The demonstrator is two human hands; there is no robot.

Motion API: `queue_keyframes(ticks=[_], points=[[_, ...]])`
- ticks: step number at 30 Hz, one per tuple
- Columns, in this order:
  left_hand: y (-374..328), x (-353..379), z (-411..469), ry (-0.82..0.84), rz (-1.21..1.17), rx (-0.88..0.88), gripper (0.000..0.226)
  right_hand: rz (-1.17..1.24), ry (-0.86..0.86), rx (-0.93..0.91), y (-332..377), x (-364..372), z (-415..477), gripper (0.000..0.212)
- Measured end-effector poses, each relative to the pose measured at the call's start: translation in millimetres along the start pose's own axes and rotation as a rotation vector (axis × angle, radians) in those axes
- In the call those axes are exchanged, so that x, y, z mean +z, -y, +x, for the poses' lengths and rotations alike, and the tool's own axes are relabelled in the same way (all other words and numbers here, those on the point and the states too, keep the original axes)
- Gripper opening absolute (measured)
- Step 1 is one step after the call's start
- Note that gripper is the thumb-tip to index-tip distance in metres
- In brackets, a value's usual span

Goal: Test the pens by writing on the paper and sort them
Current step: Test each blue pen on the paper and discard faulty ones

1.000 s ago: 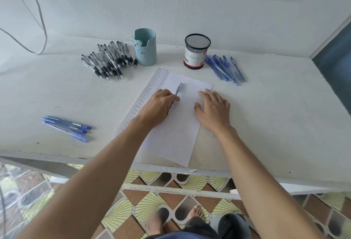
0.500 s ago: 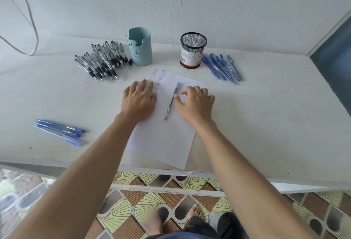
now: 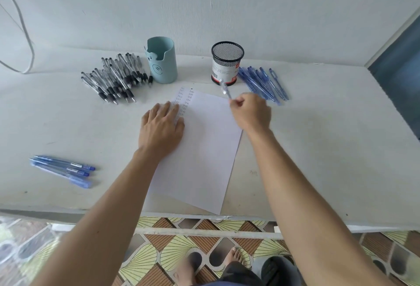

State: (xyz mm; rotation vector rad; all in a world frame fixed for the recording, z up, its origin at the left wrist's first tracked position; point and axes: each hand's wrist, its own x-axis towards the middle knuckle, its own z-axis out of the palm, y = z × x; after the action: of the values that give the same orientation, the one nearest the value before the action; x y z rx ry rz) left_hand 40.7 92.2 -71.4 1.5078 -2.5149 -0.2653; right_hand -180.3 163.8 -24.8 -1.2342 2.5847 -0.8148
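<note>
We pinch one pen [image 3: 225,89] in the right hand [image 3: 251,113], lifted over the far right corner of the paper [image 3: 204,160]. The left hand [image 3: 162,126] lies flat on its left side, fingers together. Two columns of test words fill its top, so we judge many pens tested. The black pens [image 3: 113,78] lie beyond its left corner; whether they are already sorted, we cannot tell.

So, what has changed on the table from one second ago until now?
The pen passed from the left hand to the right hand, which now pinches it and has lifted it off the paper toward the black mesh cup. The left hand let go and now lies flat on the paper's left side. The black pen pile and teal holder stayed in place.
</note>
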Motion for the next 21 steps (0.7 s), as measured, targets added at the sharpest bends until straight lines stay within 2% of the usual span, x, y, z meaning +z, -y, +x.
queue_keyframes(ticks=[3, 6, 9, 17, 21], points=[[-2, -1, -3, -0.022, -0.014, -0.009, 0.05, 0.045, -0.14, 0.095, -17, -22, 27, 0.021], [-2, -3, -3, -0.029, -0.011, 0.01, 0.057, 0.035, -0.172, 0.197, -29, -37, 53, 0.027], [-3, -5, -5, -0.036, -0.027, 0.011, 0.056, -0.024, -0.211, 0.225, -41, -40, 76, 0.029], [-4, -7, -6, -0.07, -0.066, 0.018, 0.052, -0.113, -0.134, 0.234, -54, -27, 98, 0.025], [-5, -7, -7, -0.074, -0.079, 0.019, 0.045, -0.121, -0.166, 0.196, -48, -24, 90, 0.026]])
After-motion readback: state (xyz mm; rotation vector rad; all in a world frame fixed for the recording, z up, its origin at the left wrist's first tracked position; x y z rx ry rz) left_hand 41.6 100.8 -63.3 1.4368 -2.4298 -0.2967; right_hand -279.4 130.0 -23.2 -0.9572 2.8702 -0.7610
